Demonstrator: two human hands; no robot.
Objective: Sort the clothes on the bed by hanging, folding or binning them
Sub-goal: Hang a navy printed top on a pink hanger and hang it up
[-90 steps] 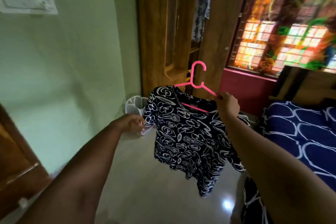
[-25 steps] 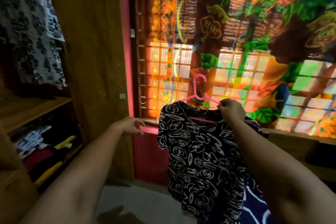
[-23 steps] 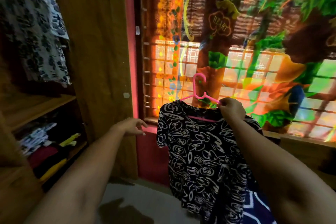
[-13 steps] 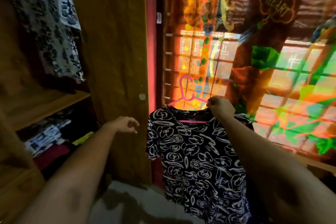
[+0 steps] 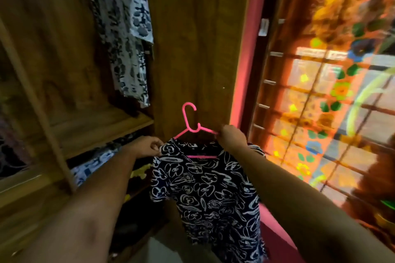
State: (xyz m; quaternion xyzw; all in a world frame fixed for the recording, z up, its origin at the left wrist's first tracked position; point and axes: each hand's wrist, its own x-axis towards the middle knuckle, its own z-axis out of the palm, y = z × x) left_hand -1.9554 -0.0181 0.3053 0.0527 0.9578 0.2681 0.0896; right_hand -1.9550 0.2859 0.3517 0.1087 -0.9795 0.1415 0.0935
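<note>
A navy top with a white flower print (image 5: 205, 186) hangs on a pink plastic hanger (image 5: 190, 124), held in the air before the wooden wardrobe (image 5: 192, 49). My right hand (image 5: 232, 137) grips the hanger's right arm at the shoulder of the top. My left hand (image 5: 147, 146) pinches the top's left shoulder just below the hanger's other arm. The hanger's hook points up and is free.
A white and blue printed garment (image 5: 126, 34) hangs inside the open wardrobe at upper left. Folded clothes (image 5: 96, 164) lie on a lower shelf under a wooden shelf board (image 5: 89, 128). A barred window with a bright flowered curtain (image 5: 333, 92) fills the right side.
The view has turned left and closer to the wardrobe. My left hand, free and open half a second ago, has moved right and taken the top's left shoulder. My right hand still holds the hanger.
</note>
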